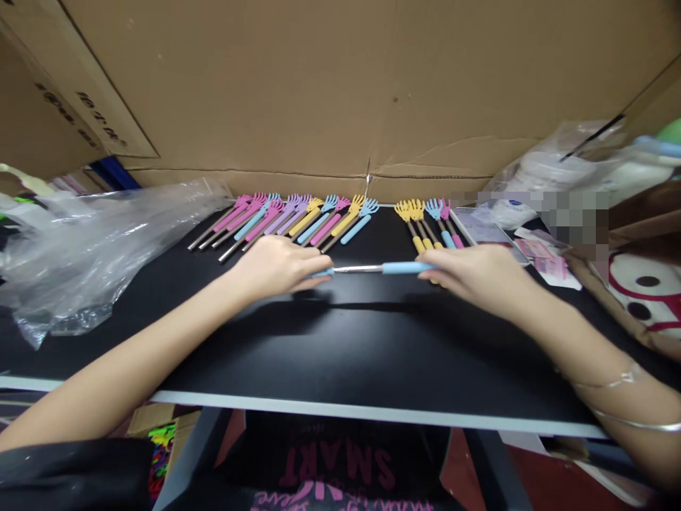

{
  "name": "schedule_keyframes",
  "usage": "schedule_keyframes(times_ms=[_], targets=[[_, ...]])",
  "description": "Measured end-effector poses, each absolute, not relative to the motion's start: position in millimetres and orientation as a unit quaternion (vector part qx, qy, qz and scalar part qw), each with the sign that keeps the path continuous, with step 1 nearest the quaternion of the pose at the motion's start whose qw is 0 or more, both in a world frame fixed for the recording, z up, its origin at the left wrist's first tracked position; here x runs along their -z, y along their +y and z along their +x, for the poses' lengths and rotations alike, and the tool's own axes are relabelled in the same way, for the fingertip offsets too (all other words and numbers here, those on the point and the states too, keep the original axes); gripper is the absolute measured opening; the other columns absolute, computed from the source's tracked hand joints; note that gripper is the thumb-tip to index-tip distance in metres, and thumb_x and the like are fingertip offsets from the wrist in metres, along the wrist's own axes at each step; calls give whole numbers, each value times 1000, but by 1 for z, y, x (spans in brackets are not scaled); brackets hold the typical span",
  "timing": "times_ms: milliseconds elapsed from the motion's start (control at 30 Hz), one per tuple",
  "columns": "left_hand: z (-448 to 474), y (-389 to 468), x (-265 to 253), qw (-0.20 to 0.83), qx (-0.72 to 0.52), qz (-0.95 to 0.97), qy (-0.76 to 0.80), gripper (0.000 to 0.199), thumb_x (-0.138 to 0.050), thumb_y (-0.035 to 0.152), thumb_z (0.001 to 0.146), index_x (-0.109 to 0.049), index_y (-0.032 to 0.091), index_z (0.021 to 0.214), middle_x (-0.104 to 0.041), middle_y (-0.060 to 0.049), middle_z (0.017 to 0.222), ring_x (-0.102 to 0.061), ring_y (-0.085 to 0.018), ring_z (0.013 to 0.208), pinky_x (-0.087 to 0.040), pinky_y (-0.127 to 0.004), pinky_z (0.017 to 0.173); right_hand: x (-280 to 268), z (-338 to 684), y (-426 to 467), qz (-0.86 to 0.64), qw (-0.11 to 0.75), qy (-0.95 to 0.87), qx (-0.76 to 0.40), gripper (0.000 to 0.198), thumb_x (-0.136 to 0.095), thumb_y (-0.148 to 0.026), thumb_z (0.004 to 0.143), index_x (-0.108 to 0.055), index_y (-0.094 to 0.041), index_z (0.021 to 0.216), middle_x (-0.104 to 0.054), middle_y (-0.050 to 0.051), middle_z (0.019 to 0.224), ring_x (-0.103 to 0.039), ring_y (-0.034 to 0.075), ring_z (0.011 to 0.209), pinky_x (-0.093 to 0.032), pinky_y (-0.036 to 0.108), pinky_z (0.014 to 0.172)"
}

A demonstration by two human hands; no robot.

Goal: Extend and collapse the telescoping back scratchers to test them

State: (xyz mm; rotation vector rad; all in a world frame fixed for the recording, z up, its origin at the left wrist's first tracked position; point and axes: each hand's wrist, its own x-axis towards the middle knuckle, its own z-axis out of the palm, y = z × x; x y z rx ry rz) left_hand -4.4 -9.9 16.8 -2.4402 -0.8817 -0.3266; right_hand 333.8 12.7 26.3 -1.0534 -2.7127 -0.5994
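Observation:
Level above the black table, a light blue back scratcher (404,267) with a bare metal shaft spans the gap between my hands. My left hand (281,266) is closed around its left end, where a bit of blue shows; the fingers hide the rest. My right hand (471,273) pinches the blue handle at the other end. Behind my left hand lies a slanted row of back scratchers (287,215) in pink, purple, yellow and blue. A smaller group with yellow, blue and pink ones (420,227) lies just behind my right hand.
A clear plastic bag (106,248) covers the left of the table (340,362). Cardboard (340,92) rises behind. Pink-printed cards (547,261), plastic-wrapped items and a brown bag with a cartoon face (649,291) crowd the right. Below the front edge, a box holds colourful pieces (161,454).

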Motion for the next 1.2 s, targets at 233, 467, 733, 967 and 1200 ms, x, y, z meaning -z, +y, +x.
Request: schedule_keyframes(times_ms=[233, 467, 733, 967, 1200], targets=[[6, -17, -15, 278, 136, -897, -315, 35, -39, 41, 97, -64, 22, 83, -66, 2, 63, -58, -9, 52, -28, -24, 50, -14, 320, 6, -322, 101, -921, 192, 42, -27, -44, 99, -58, -21, 85, -64, 0, 63, -55, 12, 51, -25, 24, 48], [4, -15, -13, 253, 130, -901, -328, 34, -39, 42, 97, -65, 22, 89, -67, 1, 69, -62, -11, 59, -30, -23, 50, -16, 319, 6, -341, 88, -922, 163, 35, -34, -44, 97, -59, -22, 89, -63, -1, 58, -56, 13, 49, -25, 24, 48], [10, -19, -10, 184, 135, -905, -358, 29, -46, 45, 93, -60, 26, 110, -72, 1, 92, -67, -14, 77, -36, -23, 54, -11, 304, -9, -309, 77, -945, 78, 32, -36, -37, 97, -57, -24, 117, -69, 0, 69, -62, 14, 55, -34, 23, 52], [0, -15, -16, 205, 114, -865, -443, 40, -48, 44, 92, -50, 29, 129, -66, -4, 110, -61, -21, 98, -40, -26, 58, -29, 323, -1, -315, 100, -940, 89, 37, -35, -31, 98, -49, -30, 132, -68, 2, 110, -63, 11, 72, -37, 21, 58], [-8, -11, -22, 246, 131, -840, -465, 35, -40, 35, 96, -56, 19, 122, -67, -8, 108, -59, -24, 101, -46, -32, 73, -29, 334, 8, -397, 73, -905, 138, 40, -31, -27, 97, -52, -31, 130, -62, 4, 103, -54, 10, 58, -28, 22, 47]])
